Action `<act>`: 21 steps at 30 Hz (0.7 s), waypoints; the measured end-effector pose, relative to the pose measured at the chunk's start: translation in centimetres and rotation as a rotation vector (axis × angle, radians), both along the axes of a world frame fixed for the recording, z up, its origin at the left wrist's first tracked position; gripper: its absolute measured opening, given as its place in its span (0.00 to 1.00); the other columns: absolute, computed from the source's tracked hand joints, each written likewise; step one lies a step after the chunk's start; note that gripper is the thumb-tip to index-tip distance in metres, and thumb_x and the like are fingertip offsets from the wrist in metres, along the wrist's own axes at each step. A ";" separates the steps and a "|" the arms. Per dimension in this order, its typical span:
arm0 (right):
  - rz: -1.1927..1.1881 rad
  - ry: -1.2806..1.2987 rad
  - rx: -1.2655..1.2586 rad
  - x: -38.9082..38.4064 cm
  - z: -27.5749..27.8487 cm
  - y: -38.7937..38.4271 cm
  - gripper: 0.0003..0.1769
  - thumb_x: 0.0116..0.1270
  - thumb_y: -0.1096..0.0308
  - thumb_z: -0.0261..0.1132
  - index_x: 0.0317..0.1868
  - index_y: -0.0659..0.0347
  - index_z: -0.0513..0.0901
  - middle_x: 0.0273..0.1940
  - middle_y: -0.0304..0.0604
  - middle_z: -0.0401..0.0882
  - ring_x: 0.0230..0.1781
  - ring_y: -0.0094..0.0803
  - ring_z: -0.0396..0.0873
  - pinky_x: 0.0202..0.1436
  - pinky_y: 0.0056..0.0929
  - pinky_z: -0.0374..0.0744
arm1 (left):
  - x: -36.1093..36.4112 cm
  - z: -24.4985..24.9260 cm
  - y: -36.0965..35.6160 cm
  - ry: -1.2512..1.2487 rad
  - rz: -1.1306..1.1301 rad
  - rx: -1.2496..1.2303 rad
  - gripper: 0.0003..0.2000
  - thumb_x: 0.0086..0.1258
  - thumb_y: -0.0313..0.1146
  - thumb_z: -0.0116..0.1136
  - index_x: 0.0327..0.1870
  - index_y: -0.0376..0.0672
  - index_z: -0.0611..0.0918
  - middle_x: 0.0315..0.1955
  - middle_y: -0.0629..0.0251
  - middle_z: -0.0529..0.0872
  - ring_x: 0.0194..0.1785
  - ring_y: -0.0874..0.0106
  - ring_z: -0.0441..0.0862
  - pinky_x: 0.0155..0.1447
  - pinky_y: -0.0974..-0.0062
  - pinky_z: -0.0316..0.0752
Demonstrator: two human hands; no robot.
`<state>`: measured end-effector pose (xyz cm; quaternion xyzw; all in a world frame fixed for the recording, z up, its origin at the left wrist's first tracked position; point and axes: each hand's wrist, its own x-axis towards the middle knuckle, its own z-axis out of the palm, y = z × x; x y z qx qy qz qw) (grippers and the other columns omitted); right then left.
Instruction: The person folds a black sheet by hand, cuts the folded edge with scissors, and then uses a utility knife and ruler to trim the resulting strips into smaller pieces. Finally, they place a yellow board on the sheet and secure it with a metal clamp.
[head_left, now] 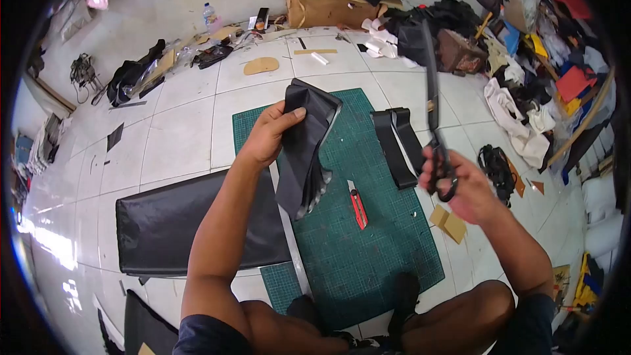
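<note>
Over the green cutting mat, my left hand is closed on a folded piece of black fabric, thumb on top. The fabric hangs down in layers with pale edges. To the right, my right hand grips black-handled scissors, blades pointing up and away from the fabric; this hand is a little blurred. A red utility knife lies on the mat between my arms, its blade out. Folded black strips rest at the mat's right edge, near the scissors.
A large sheet of black material lies left of the mat, beside a metal ruler. Cardboard pieces lie right of the mat. A cardboard box stands by the back wall. Heaped cloth scraps line the right side.
</note>
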<state>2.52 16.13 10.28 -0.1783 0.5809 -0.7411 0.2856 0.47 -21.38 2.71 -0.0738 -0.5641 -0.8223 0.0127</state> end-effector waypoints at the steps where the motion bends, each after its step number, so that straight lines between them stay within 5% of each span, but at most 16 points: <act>1: 0.024 0.027 0.043 0.6 -0.3 -1.5 0.27 0.67 0.69 0.70 0.63 0.65 0.73 0.45 0.41 0.81 0.46 0.31 0.82 0.55 0.30 0.79 | 0.3 0.1 -0.2 -0.004 0.001 0.002 0.14 0.74 0.34 0.59 0.55 0.38 0.81 0.42 0.70 0.88 0.42 0.81 0.84 0.51 0.81 0.78; 3: 0.026 -0.006 0.137 0.6 -1.8 -3.2 0.22 0.65 0.64 0.75 0.54 0.63 0.76 0.38 0.39 0.80 0.38 0.28 0.82 0.44 0.26 0.80 | 0.8 0.1 -0.4 -0.011 0.009 0.007 0.13 0.74 0.35 0.60 0.54 0.38 0.82 0.41 0.70 0.88 0.40 0.81 0.84 0.50 0.81 0.79; 4: 0.071 0.111 0.211 0.6 -2.4 -3.9 0.24 0.68 0.51 0.71 0.48 0.62 0.76 0.32 0.37 0.77 0.33 0.27 0.80 0.39 0.26 0.79 | 0.8 -0.1 -0.6 -0.009 0.018 0.009 0.13 0.74 0.35 0.60 0.54 0.38 0.82 0.41 0.70 0.88 0.40 0.81 0.84 0.49 0.81 0.79; 8: 0.251 0.237 0.324 0.4 -4.7 -3.8 0.38 0.66 0.29 0.59 0.47 0.61 0.75 0.32 0.37 0.73 0.33 0.24 0.76 0.39 0.25 0.77 | 1.7 -0.1 -0.9 -0.045 0.071 -0.012 0.13 0.74 0.35 0.61 0.53 0.38 0.82 0.39 0.71 0.87 0.40 0.82 0.83 0.49 0.81 0.78; 18: 0.525 0.145 0.373 1.0 -7.1 -1.9 0.32 0.70 0.35 0.60 0.48 0.59 0.71 0.34 0.36 0.72 0.37 0.24 0.74 0.45 0.28 0.77 | 2.4 -1.7 -0.9 -0.087 0.076 -0.076 0.11 0.74 0.35 0.61 0.50 0.40 0.82 0.38 0.72 0.87 0.39 0.83 0.82 0.48 0.81 0.77; 21: 0.521 0.151 0.457 1.2 -7.0 -1.5 0.36 0.65 0.30 0.61 0.48 0.59 0.73 0.36 0.40 0.76 0.38 0.27 0.77 0.46 0.29 0.78 | 2.4 -1.8 -0.2 -0.088 0.050 -0.101 0.11 0.74 0.35 0.61 0.50 0.40 0.82 0.39 0.72 0.87 0.40 0.83 0.82 0.48 0.82 0.77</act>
